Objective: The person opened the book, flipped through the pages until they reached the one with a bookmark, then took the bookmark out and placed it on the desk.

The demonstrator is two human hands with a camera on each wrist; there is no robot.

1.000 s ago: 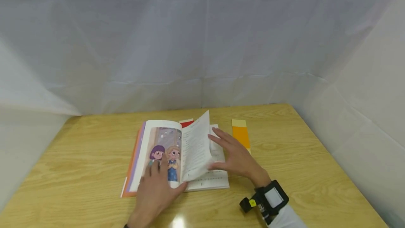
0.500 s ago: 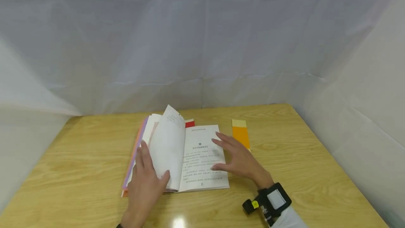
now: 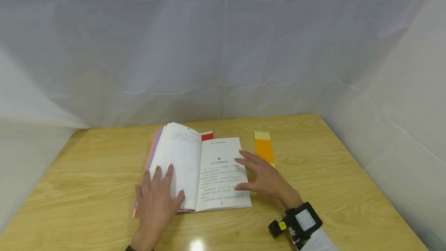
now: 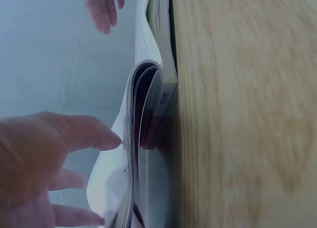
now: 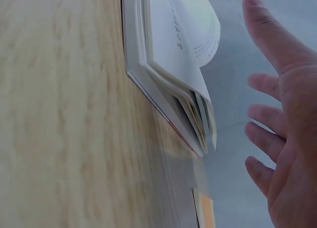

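An open book (image 3: 209,173) lies on the wooden table (image 3: 331,173), showing two pages of text. My left hand (image 3: 156,198) rests flat on the left page with its fingers spread and straight. My right hand (image 3: 263,177) is spread over the outer edge of the right page, fingers straight. In the left wrist view my left hand (image 4: 44,159) touches the curved left pages of the book (image 4: 148,109). The right wrist view shows my right hand (image 5: 282,119) held a little above the book (image 5: 173,84), holding nothing.
An orange and yellow paper strip (image 3: 265,148) lies on the table just right of the book, also seen as an orange strip (image 5: 205,213). A red strip (image 3: 207,136) sticks out behind the book's top edge. White sheeting surrounds the table.
A raised page swung from the right side over to the left, covering the picture page. My left hand moved on top of it and flattened it. My right hand barely moved.
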